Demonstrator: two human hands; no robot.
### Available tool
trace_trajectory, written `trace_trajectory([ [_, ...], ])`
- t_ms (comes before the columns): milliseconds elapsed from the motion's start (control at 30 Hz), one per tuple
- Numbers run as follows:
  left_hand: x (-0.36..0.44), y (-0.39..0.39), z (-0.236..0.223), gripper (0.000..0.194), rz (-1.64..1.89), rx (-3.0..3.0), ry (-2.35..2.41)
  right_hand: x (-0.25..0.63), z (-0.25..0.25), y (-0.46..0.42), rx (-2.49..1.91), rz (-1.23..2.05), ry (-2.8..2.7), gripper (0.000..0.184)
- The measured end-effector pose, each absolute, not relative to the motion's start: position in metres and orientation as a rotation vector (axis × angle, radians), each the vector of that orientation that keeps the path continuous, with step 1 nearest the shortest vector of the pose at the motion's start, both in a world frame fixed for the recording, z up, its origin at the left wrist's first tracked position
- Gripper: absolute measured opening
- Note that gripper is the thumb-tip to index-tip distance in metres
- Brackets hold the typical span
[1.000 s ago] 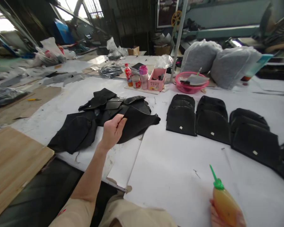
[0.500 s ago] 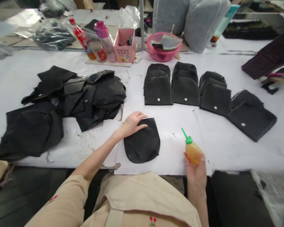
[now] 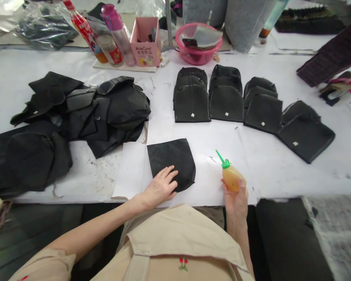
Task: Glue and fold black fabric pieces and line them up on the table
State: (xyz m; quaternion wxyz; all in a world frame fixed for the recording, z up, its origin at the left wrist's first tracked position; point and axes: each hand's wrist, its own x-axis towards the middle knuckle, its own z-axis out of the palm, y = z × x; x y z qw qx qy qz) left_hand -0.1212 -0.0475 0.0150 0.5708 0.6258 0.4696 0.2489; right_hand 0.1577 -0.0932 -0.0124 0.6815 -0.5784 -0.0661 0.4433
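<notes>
A black fabric or leather piece (image 3: 172, 154), straight along its far edge and rounded toward me, lies flat on the white-covered table. My left hand (image 3: 162, 183) rests on its near left part, palm down with the fingers stretched out. To the right of it, my right hand (image 3: 236, 197) is wrapped around a squeeze bottle (image 3: 233, 177) of amber liquid. The bottle's green nozzle (image 3: 220, 157) points up and to the left, away from the black piece.
Stacks of black pieces with small white squares stand in a row (image 3: 192, 103) beyond. A loose heap of black pieces (image 3: 125, 103) lies left. Farther back are a pink basin (image 3: 199, 57), a pink box (image 3: 146, 54) and bottles (image 3: 84, 29). The table's near edge borders my apron.
My left hand has slid from the black piece's far left edge toward me onto its near part. My right hand still holds the squeeze bottle. The view has tilted slightly down.
</notes>
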Motion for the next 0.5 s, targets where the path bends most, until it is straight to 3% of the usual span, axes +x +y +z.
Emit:
trace_trajectory([
  [500,-0.119,-0.062,0.002,0.03,0.617,1.638,1.103,0.157,-0.015,-0.094,-1.283,0.976,-0.109,0.041],
])
